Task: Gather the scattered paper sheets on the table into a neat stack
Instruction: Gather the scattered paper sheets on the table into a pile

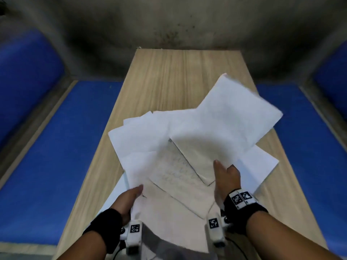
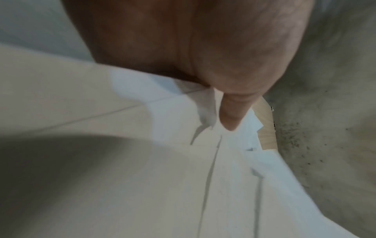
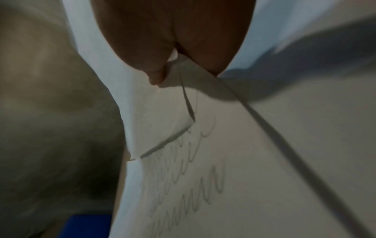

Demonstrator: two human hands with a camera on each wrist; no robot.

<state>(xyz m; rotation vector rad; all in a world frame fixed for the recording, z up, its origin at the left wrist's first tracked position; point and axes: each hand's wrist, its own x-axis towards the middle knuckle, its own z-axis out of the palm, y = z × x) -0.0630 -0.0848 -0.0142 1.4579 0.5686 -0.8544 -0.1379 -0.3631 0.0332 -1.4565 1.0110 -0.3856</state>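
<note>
Several white paper sheets (image 1: 197, 128) lie fanned and overlapping on the near half of a light wooden table (image 1: 178, 72). One sheet with faint pencil scribbles (image 1: 174, 171) sits in the middle of the pile. My left hand (image 1: 131, 196) pinches the pile's left edge, thumb on top. My right hand (image 1: 223, 177) pinches sheets at the right side, thumb on top, and a large blank sheet (image 1: 234, 109) is lifted and tilted off it. In the left wrist view the thumb (image 2: 230, 116) presses on paper (image 2: 162, 177). The right wrist view shows my fingers (image 3: 156, 70) pinching sheets above the scribbled sheet (image 3: 203, 177).
Blue padded benches run along the table's left (image 1: 56, 147) and right (image 1: 309, 143). A stained grey concrete wall (image 1: 169, 25) closes off the far end. One sheet (image 1: 262, 166) sticks out toward the table's right edge. Bare wood shows on the far half.
</note>
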